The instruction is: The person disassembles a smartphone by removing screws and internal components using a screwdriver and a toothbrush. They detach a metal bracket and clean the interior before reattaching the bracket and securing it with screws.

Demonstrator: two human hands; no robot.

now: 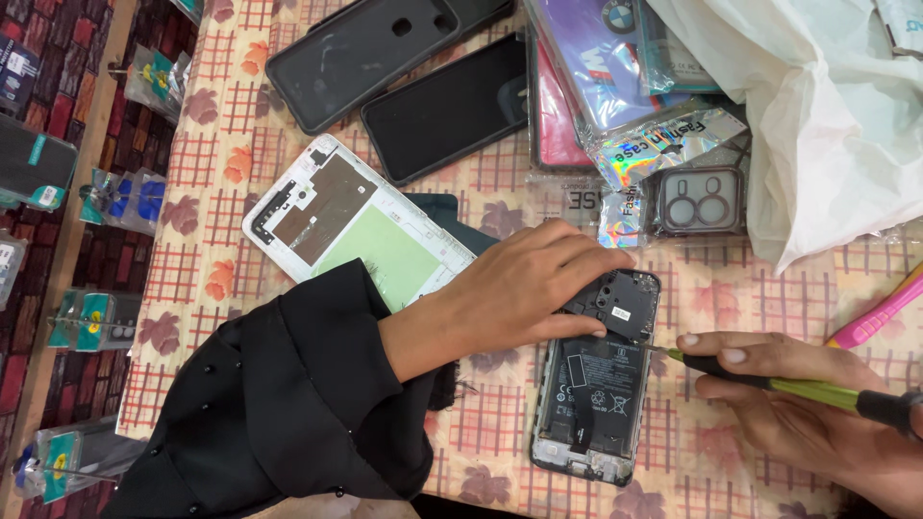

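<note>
Seen from above, looking down at a tabletop covered in a checked, floral cloth (288,144).

Nearest, at lower right: right hand (817,413), fingers closed around a green-and-black screwdriver (798,384), held low and nearly flat so that its thin tip reaches the right edge of an opened phone (596,384). Grip like a pen, probably for fine control at a small screw.

Lower left: a black sleeve (279,404), cuff dotted with small beads, leading up to the left hand (519,288). Palm down, fingers spread slightly and pressed flat on the upper part of the phone, gripping nothing; apparently there to pin the phone against the pressure of the tool.

Between the two hands: the phone itself, back cover off, battery and dark inner plate exposed, lying upright on the cloth. Left fingertips touching its top; screwdriver tip just below them, at the phone's right side.

Further back, behind the left wrist: a white phone frame (356,221) with a pale green panel, set aside within reach. At far right, a pink tool (880,312), partly visible.

Farthest: two dark phone cases (404,67), a clear camera-cutout case (700,200), shiny packaged cases (654,144) and a white plastic bag (827,115), heaped out of the working area.
</note>
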